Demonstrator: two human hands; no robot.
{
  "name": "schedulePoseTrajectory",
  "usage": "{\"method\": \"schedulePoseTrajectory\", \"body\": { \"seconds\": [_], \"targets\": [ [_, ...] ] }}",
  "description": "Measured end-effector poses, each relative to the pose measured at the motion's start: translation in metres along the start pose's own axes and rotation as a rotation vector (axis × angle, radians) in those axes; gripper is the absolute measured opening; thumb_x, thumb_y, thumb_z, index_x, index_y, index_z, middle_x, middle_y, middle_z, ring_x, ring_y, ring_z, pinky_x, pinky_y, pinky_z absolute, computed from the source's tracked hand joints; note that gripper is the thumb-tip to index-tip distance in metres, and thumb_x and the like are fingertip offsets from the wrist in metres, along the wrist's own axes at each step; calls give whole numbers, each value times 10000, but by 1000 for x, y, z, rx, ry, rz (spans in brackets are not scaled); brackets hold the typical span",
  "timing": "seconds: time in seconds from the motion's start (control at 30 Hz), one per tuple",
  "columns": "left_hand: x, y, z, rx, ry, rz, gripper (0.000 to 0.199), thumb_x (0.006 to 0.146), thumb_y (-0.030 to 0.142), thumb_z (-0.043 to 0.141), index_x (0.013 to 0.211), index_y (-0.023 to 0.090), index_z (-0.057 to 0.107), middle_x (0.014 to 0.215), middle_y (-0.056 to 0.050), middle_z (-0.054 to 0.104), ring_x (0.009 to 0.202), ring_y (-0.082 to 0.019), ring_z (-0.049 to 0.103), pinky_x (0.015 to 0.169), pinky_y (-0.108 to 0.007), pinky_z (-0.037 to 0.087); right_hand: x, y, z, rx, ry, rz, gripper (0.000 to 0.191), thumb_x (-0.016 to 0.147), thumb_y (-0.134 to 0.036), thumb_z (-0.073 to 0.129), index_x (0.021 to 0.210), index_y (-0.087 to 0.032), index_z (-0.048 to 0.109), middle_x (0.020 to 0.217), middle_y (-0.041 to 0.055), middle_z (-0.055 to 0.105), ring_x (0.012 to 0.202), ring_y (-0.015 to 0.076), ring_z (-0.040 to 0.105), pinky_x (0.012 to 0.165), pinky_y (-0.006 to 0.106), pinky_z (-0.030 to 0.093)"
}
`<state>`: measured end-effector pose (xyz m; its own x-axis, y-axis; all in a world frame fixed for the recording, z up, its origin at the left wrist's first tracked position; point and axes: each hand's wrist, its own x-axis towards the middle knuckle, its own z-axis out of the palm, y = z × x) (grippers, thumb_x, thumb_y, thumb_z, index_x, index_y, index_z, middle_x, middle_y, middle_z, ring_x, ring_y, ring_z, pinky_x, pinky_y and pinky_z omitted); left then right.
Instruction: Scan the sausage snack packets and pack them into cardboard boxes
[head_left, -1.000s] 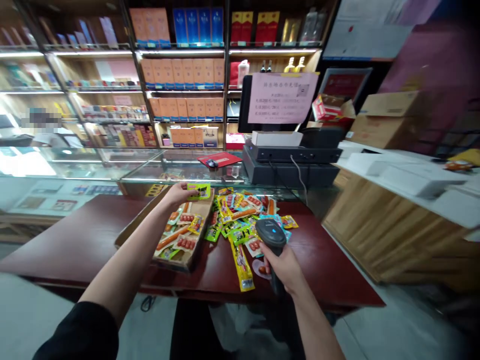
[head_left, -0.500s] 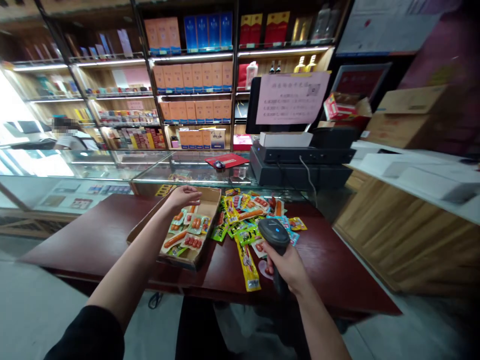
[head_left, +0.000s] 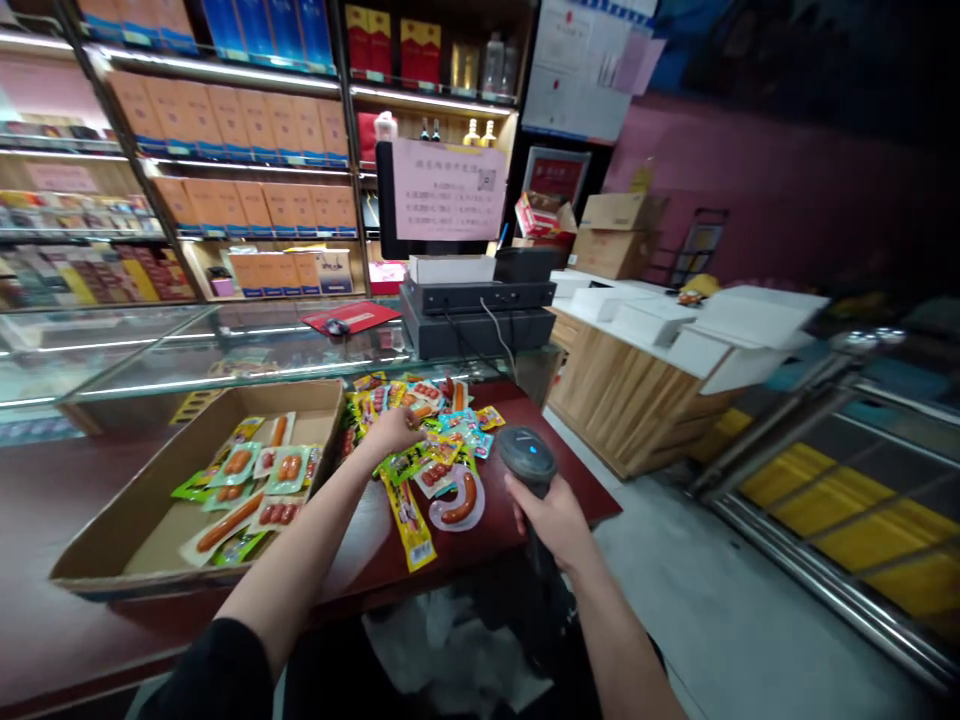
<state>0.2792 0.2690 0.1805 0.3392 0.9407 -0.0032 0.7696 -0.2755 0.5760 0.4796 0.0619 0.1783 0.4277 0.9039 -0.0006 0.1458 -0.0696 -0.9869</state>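
My right hand point(head_left: 551, 515) is wrapped round the handle of a black barcode scanner point(head_left: 527, 458), just off the table's front edge. Over a heap of packaged sausages point(head_left: 450, 425) on the dark red table point(head_left: 360, 560) is my left hand point(head_left: 395, 430), its fingers curled down at the packets; what they grip, if anything, is too small to make out. A curved sausage in a clear round pack point(head_left: 459, 502) and a long yellow packet point(head_left: 409, 520) lie at the heap's near side. To the left, a cardboard tray point(head_left: 154, 525) holds several sausage packs.
Behind the table runs a glass counter point(head_left: 262, 345) with a red mat point(head_left: 351, 318), a mouse, a monitor bearing a pink sheet point(head_left: 448, 190) and a black cash drawer point(head_left: 480, 330). On the right are a wooden counter point(head_left: 622, 390) and a metal railing point(head_left: 825, 560).
The view has swung right. My left hand has gone from over the cardboard tray to the sausage heap. The scanner has moved right, away from the packets, uncovering the curved sausage pack.
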Motion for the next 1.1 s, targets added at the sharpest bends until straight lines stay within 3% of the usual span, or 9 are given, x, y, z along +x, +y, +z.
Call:
{"method": "schedulePoseTrajectory", "body": {
  "seconds": [0.1,0.23,0.37,0.5,0.63,0.73,0.87,0.97,1.1],
  "targets": [
    [1,0,6,186,-76,24,276,648,292,795,901,217,714,967,-96,750,960,-289,706,831,-319,518,-5,6,-8,-1,38,29,350,741,-497,720,685,-202,542,450,-37,541,364,122,498,395,241,400],
    [0,1,10,245,-206,64,488,508,247,849,977,214,723,1086,-130,744,1046,-328,690,886,-331,512,-9,14,-9,14,47,45,325,771,-471,707,696,-198,547,436,-47,533,358,112,489,398,228,397],
    [-1,7,11,279,-258,122,577,508,139,800,1076,187,713,1197,-177,708,1124,-324,668,910,-310,509,-11,21,-4,50,32,38,311,774,-463,716,760,-192,564,432,-55,537,357,115,492,386,219,393],
    [-2,14,8,499,-390,150,666,545,136,765,1204,175,678,1252,-176,690,1132,-326,663,888,-315,518,-12,30,1,65,9,10,325,781,-473,717,756,-196,548,433,-55,539,350,110,487,379,212,394],
    [-4,15,3,575,-388,139,598,620,253,755,1210,192,677,1220,-143,706,1077,-307,682,827,-312,524,-13,34,4,54,5,33,332,781,-482,717,763,-190,560,435,-55,534,341,107,477,368,212,385],
    [-5,13,-1,555,-344,126,462,628,241,740,1086,183,711,1115,-141,734,1001,-309,694,790,-325,518,-13,34,6,60,-5,39,334,775,-486,717,772,-190,561,427,-58,523,336,108,468,362,214,378],
    [1,8,-8,345,-174,119,242,620,222,762,850,184,695,909,-99,738,888,-277,690,733,-301,496,-13,34,10,63,-23,33,342,776,-498,714,758,-198,551,428,-52,530,336,111,467,362,220,381],
    [6,5,-7,-15,-26,95,239,597,244,818,737,183,634,695,-22,666,724,-203,653,648,-263,478,-13,32,14,57,-46,14,335,787,-493,705,746,-203,542,428,-45,535,335,111,463,357,220,369],
    [8,6,5,-613,-48,31,330,538,245,889,729,169,630,557,48,573,554,-123,588,555,-223,475,-18,28,20,57,-74,2,315,776,-470,726,782,-206,553,431,-48,537,333,117,466,349,222,362]
  ]
}}
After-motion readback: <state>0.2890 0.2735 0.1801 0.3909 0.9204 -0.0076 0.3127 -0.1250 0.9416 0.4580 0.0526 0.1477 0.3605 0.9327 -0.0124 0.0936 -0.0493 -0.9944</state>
